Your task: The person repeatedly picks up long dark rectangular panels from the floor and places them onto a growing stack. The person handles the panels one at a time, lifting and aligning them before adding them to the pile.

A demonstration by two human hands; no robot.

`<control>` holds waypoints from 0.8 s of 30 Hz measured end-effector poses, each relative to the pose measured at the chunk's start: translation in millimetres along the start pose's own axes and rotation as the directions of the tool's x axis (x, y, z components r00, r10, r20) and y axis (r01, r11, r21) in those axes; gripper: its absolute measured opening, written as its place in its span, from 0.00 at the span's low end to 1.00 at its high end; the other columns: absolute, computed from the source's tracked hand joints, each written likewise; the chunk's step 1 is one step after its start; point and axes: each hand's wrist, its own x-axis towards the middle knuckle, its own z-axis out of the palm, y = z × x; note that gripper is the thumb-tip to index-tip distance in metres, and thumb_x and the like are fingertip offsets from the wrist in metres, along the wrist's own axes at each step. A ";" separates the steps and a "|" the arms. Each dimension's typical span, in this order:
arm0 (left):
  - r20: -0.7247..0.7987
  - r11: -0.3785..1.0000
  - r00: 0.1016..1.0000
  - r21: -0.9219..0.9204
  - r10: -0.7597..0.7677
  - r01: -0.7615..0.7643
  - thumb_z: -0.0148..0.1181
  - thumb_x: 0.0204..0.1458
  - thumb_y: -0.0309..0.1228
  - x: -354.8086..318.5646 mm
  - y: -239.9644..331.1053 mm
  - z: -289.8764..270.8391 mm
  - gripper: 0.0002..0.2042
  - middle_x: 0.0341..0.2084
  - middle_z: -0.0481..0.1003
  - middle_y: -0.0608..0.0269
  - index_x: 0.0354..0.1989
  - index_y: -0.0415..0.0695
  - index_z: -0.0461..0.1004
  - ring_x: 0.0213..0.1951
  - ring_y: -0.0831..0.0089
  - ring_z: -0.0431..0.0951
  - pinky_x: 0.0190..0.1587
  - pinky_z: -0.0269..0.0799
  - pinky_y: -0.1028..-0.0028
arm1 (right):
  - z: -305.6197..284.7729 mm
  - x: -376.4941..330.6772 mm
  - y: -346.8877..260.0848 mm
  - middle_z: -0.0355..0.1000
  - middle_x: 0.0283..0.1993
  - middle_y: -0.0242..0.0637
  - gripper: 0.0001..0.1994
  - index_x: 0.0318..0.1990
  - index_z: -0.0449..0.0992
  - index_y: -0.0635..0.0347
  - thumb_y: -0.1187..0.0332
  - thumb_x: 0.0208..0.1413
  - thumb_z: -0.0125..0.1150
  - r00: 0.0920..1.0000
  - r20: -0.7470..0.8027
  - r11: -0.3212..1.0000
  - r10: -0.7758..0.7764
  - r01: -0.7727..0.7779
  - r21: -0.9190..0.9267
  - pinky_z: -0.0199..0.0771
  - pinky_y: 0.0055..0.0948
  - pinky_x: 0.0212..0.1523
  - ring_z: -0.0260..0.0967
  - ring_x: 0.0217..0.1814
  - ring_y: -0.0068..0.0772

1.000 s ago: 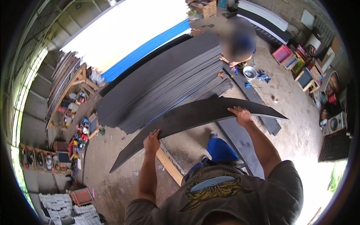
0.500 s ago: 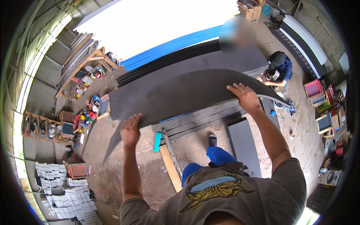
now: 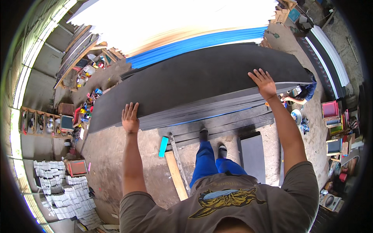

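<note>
L hand [image 3: 131,116] & R hand [image 3: 263,82] are both palm-down on a long blk sheet [image 3: 194,83], fingers straight & a bit spread, well apart along its near edge; can't tell if thumbs hook under. Sheet lies fwd of both hands, over a stack of blk sheets [image 3: 202,115]; one end runs out past L hand, the other past R hand, near a co-worker [image 3: 309,88]. Prob. light for its size, foam-like & floppy: long span, thin edge, so ends likely sag if held mid-length only. Matte face, so prob. not v. slippery; could crease w/ hard pinching. Best hold: near edge, hands wide, fingers on top, thumbs under. Teal piece [image 3: 163,146] lies bodyward & R of L hand; dark panel [image 3: 253,155] bodyward of R hand.
</note>
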 end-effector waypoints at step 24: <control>0.649 0.957 0.750 -0.120 -0.126 0.264 0.62 0.45 0.09 -68.5 14.5 199.1 0.51 0.79 0.42 0.46 0.77 0.66 0.54 0.79 0.44 0.42 0.77 0.47 0.47 | 199.7 -37.6 -78.5 0.25 0.84 0.51 0.57 0.77 0.34 0.07 0.70 0.54 0.70 0.346 0.651 0.601 0.676 -0.770 -0.215 0.57 0.52 0.77 0.29 0.84 0.72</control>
